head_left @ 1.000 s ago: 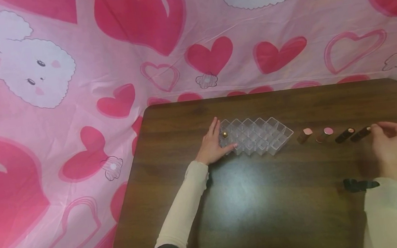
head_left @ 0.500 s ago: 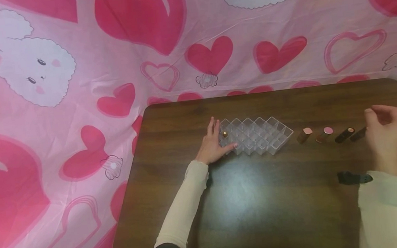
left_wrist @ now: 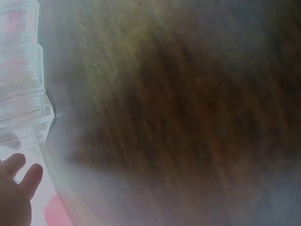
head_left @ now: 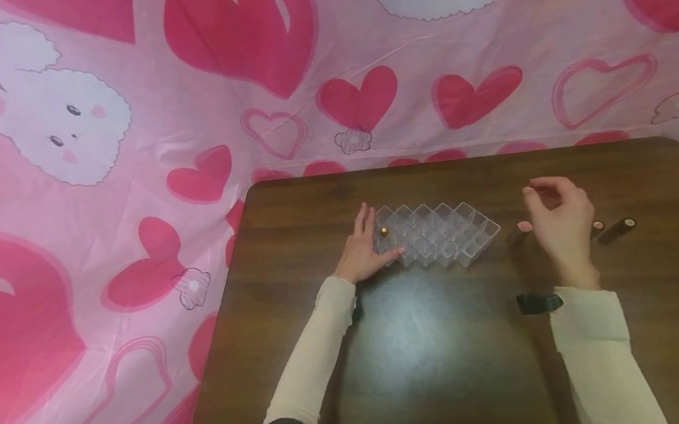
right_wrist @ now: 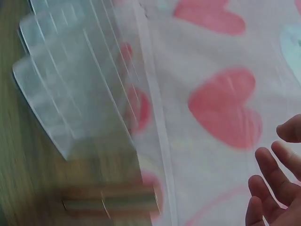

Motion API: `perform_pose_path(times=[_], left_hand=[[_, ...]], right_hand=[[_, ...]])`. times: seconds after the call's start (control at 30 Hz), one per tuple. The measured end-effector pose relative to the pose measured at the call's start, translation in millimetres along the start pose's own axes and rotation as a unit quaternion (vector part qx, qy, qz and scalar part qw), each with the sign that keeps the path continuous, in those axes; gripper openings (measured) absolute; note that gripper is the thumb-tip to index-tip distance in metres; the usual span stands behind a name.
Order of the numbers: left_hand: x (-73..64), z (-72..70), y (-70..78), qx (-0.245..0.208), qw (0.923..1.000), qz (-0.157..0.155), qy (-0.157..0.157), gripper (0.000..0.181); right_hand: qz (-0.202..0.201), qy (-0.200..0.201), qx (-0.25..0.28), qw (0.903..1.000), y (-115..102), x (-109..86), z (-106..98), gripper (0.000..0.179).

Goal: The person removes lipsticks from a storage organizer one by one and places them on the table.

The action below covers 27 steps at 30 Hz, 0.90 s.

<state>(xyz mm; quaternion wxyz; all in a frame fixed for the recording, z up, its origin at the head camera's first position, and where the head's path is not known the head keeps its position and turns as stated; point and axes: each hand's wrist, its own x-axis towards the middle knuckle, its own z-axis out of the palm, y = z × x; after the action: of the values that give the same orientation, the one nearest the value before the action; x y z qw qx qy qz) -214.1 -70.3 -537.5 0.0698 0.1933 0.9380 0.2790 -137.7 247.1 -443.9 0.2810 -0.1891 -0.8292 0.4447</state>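
A clear multi-compartment lipstick organizer (head_left: 436, 233) lies on the wooden table. My left hand (head_left: 363, 247) rests against its left end, fingers spread and thumb along the near edge. Beside those fingers, a gold-topped item (head_left: 384, 231) sits in an end compartment. My right hand (head_left: 564, 224) is raised over the lipstick row, fingers loosely bent; in the right wrist view its fingers (right_wrist: 270, 172) show nothing between them. A pink-topped lipstick (head_left: 524, 227) stands left of it, and two dark lipsticks (head_left: 618, 231) (head_left: 597, 225) stand to its right. The hand hides another lipstick's place.
The dark wooden table (head_left: 439, 352) has rounded corners. A pink cloth with hearts and rabbits (head_left: 273, 34) hangs behind it and on the left. Blurred in the right wrist view, a brownish tube (right_wrist: 113, 201) stands close to the organizer.
My right hand has left the rightmost dark lipstick, risen and swept left over the row, uncovering that lipstick. My left hand and the organizer have stayed in place.
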Motion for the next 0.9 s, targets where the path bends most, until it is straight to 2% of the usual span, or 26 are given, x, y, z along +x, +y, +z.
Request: perform_pose_path(times=[0.23, 0.47, 0.67, 0.9], left_hand=[[-0.6, -1.0, 2.2, -0.006, 1.0, 0.002, -0.002, 0.107], [0.2, -0.7, -0.2, -0.006, 1.0, -0.001, -0.002, 0.109], [0.0, -0.2, -0.2, 0.003, 1.0, -0.003, 0.001, 0.107], [1.5, 0.4, 0.8, 0.031, 0.999, 0.026, 0.017, 0.105]], right_hand=[[-0.07, -0.091, -0.007, 0.9934, -15, -12.4, 36, 0.025], [-0.121, -0.175, -0.001, 0.977, -25, -27.6, 73, 0.022], [-0.153, -0.241, -0.026, 0.9581, -33, -43.5, 102, 0.024], [-0.185, -0.283, -0.052, 0.9397, -41, -54.8, 130, 0.025]])
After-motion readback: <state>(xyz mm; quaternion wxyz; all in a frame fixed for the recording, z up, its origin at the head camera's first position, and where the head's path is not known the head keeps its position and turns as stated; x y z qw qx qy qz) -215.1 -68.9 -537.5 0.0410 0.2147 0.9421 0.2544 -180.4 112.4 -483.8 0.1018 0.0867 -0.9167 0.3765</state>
